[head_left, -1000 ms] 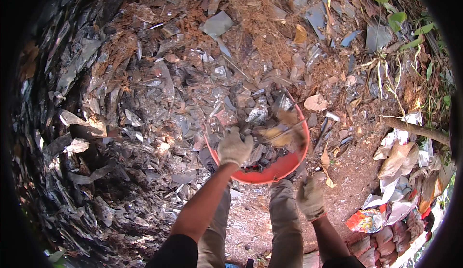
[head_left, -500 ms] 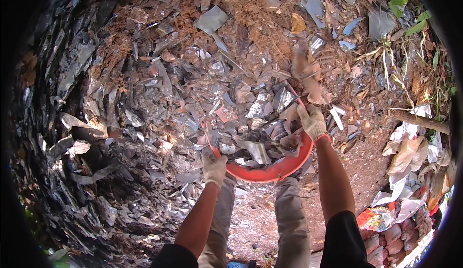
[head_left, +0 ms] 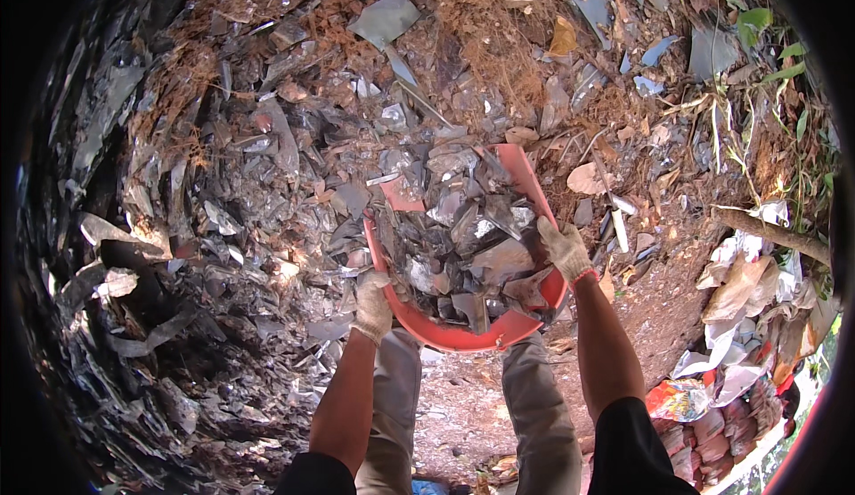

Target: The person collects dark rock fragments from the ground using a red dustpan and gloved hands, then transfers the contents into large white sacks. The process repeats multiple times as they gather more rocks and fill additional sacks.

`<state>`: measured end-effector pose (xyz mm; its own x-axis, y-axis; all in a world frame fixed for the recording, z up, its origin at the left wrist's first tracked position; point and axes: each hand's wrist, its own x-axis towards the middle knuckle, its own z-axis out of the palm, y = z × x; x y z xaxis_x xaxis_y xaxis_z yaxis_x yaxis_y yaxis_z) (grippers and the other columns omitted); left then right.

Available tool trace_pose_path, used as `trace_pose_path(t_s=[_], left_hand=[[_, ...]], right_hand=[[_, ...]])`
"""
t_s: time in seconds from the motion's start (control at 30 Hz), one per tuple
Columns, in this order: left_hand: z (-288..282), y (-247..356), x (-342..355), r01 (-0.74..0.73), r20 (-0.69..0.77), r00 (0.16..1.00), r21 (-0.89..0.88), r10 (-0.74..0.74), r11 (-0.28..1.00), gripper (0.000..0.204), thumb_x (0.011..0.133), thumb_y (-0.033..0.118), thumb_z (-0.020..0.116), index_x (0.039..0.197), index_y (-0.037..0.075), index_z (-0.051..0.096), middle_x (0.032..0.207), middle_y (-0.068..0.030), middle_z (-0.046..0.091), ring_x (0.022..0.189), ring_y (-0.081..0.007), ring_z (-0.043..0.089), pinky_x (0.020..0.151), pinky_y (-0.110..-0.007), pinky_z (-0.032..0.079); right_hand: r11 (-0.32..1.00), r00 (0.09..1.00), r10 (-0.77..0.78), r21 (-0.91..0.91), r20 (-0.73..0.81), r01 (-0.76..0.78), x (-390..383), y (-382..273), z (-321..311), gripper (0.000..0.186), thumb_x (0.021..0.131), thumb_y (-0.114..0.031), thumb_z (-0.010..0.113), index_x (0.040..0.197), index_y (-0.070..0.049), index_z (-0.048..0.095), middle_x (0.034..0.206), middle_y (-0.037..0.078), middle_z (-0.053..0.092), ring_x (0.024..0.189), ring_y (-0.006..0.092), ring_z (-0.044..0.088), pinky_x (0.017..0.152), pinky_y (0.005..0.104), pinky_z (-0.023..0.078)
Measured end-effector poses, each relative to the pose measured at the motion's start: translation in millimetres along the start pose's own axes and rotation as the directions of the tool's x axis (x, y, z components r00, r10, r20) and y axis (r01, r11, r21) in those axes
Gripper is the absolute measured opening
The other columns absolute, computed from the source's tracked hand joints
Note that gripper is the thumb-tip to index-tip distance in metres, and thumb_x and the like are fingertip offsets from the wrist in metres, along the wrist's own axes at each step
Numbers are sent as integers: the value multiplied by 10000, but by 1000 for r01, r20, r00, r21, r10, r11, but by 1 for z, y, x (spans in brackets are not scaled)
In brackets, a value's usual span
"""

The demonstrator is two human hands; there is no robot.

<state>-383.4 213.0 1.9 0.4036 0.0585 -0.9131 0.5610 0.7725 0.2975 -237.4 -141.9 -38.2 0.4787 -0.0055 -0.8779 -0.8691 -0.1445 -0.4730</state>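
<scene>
A red plastic scoop pan (head_left: 450, 338), rounded at the near side and open at the far side, is heaped with dark, glinting flaky shards (head_left: 472, 237). My left hand (head_left: 372, 306), in a pale knit glove, is closed on its left rim. On the right rim, my right hand (head_left: 565, 250) grips from outside in a matching glove with a red cuff edge. The pan is in front of my legs, over the shard-covered ground. Some fingers are hidden behind the rim. A flat reddish piece (head_left: 403, 194) lies at the pan's far left opening.
A steep bank of stacked dark flakes (head_left: 98, 254) rises on the left. Large grey sheets (head_left: 385, 19) and rusty root fibres (head_left: 499, 45) lie beyond the pan. At right are a stick (head_left: 775, 235), green plants (head_left: 755, 23), crumpled wrappers (head_left: 681, 400) and stacked reddish sacks (head_left: 712, 441).
The pan has levelled and come slightly nearer, showing more of its right wall and a fuller heap of shards. Both hands keep hold of its rim and have shifted slightly left and nearer.
</scene>
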Motion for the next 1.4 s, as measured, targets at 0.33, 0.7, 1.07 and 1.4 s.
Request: trace_pose_path(t_s=[0.33, 0.7, 1.07, 1.4], left_hand=[[35, -21, -67, -87, -331, 931, 204, 152, 975, 210, 885, 303, 650, 1016, 138, 651, 788, 15, 583, 772, -174, 603, 713, -346, 496], [88, 40, -346, -100, -184, 845, 868, 502, 486, 398, 1086, 383, 397, 1136, 41, 595, 927, -93, 628, 807, -224, 601, 718, -393, 496], [192, 55, -600, -488, 223, 758, 818, 613, 306, 559, 1080, 537, 380, 986, 49, 636, 737, -8, 546, 689, -126, 485, 619, -336, 420], [162, -91, -649, -653, 659, 748, 752, 78, -85, 601, 1086, 520, 339, 960, 0, 611, 686, -68, 505, 659, -182, 480, 613, -397, 398]], right_hand=[[813, 909, -416, -460, -29, 357, -61, 59, -29, 379, 984, -179, 639, 1273, 58, 578, 1000, 133, 646, 811, 266, 583, 739, 383, 474], [917, 902, -399, -71, -164, 392, -322, -61, -41, 423, 1078, -445, 451, 996, -64, 617, 657, 57, 499, 654, 164, 541, 574, 410, 419], [523, 434, -837, -717, -332, 460, -654, -97, -152, 348, 999, -306, 504, 1112, 5, 614, 897, 160, 663, 791, 312, 635, 725, 448, 491], [911, 546, 49, 262, -836, 320, -838, 171, -114, 673, 1018, -614, 419, 812, -20, 659, 626, 61, 564, 602, 207, 554, 583, 384, 426]])
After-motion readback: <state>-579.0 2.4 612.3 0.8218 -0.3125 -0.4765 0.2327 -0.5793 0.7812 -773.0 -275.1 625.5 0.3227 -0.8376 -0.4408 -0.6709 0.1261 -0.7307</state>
